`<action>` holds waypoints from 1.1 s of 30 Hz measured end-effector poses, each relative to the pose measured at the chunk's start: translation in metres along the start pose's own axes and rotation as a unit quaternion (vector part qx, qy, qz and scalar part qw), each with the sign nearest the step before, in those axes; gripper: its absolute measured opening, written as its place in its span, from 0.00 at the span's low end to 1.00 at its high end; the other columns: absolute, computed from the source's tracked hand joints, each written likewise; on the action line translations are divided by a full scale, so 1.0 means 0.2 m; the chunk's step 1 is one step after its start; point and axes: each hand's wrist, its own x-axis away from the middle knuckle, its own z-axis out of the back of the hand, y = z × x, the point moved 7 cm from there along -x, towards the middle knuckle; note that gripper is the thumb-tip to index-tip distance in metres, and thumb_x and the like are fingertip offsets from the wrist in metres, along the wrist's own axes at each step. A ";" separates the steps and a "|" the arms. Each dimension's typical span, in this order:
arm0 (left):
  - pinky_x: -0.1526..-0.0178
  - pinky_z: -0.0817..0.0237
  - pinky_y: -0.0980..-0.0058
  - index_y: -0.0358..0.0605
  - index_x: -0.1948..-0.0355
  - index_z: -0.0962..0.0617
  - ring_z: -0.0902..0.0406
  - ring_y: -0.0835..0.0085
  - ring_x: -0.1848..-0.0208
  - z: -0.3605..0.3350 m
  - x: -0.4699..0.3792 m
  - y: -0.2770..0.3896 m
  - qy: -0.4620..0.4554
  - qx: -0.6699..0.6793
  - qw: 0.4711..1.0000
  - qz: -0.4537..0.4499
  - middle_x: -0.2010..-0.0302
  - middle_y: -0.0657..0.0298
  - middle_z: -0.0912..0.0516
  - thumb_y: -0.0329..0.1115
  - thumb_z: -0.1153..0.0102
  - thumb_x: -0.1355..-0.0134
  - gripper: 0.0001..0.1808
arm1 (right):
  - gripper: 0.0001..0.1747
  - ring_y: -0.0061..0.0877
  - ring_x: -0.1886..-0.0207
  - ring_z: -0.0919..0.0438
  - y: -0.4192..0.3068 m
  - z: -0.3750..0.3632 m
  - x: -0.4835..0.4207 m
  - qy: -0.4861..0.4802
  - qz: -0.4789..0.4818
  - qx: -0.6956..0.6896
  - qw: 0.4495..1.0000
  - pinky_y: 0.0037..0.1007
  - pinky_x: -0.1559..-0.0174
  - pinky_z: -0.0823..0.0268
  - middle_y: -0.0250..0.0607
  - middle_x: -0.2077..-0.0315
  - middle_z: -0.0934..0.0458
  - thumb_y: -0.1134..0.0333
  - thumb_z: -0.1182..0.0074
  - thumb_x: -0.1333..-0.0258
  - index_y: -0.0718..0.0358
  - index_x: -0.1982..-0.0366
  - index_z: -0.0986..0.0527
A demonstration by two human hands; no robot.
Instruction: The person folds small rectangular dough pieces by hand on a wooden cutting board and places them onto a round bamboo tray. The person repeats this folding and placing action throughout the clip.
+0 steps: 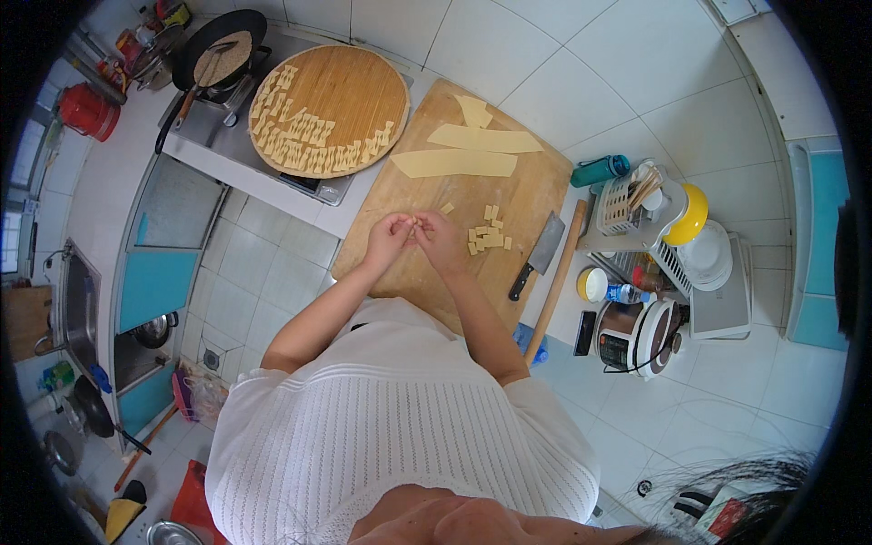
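My left hand (388,240) and my right hand (439,240) meet over the wooden board (381,197), fingertips pinched together on a small piece of dough (413,219) that the fingers mostly hide. Just beyond my right hand lies a single dough rectangle (447,208). Several more cut dough rectangles (489,238) are loosely heaped to its right. Two long dough strips (456,164) and a pointed offcut (473,111) rest flat at the board's far side. On the round bamboo tray (354,88) at the upper left sit many pinched, bow-shaped dough pieces (300,153).
A cleaver (547,244) lies on the board's right side, with a rolling pin (557,279) along the edge. Further right stand a teal bottle (599,170), a dish rack (627,211) and a rice cooker (633,338). A wok (225,58) occupies the stove at the upper left.
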 end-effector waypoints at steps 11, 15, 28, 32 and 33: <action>0.61 0.24 0.78 0.40 0.62 0.25 0.21 0.79 0.64 0.01 -0.03 -0.01 -0.012 0.057 0.998 -0.011 0.67 0.65 0.21 0.27 0.46 0.36 0.03 | 0.04 0.19 0.69 0.24 0.33 -0.11 0.02 0.002 -0.152 -0.227 0.962 0.21 0.66 0.31 0.35 0.72 0.25 0.76 0.45 0.46 0.65 0.67 0.26; 0.61 0.25 0.79 0.39 0.60 0.25 0.21 0.79 0.65 0.00 -0.04 -0.02 -0.011 0.048 0.999 0.018 0.67 0.65 0.20 0.28 0.44 0.37 0.05 | 0.03 0.19 0.69 0.24 0.24 -0.07 0.01 -0.006 -0.117 -0.150 0.982 0.22 0.66 0.30 0.34 0.72 0.23 0.75 0.45 0.45 0.65 0.67 0.25; 0.67 0.30 0.83 0.44 0.68 0.24 0.23 0.81 0.72 0.02 -0.04 -0.04 0.033 0.093 0.993 0.071 0.70 0.66 0.19 0.35 0.43 0.36 0.07 | 0.09 0.41 0.62 0.24 -0.02 -0.02 0.00 -0.005 0.075 0.156 0.985 0.37 0.61 0.30 0.44 0.67 0.23 0.69 0.40 0.51 0.62 0.67 0.24; 0.68 0.31 0.83 0.45 0.68 0.24 0.23 0.81 0.71 0.03 -0.05 -0.06 0.048 0.102 0.990 0.089 0.70 0.67 0.20 0.36 0.43 0.36 0.07 | 0.08 0.41 0.63 0.24 -0.03 -0.01 0.00 -0.009 0.083 0.155 0.984 0.37 0.62 0.30 0.44 0.68 0.23 0.69 0.41 0.51 0.62 0.67 0.24; 0.68 0.31 0.83 0.45 0.68 0.24 0.23 0.81 0.70 0.04 -0.05 -0.06 0.048 0.108 0.989 0.093 0.70 0.67 0.20 0.36 0.43 0.36 0.07 | 0.08 0.42 0.64 0.24 -0.05 -0.01 0.00 -0.014 0.104 0.175 0.979 0.37 0.62 0.30 0.44 0.68 0.23 0.69 0.41 0.51 0.63 0.68 0.24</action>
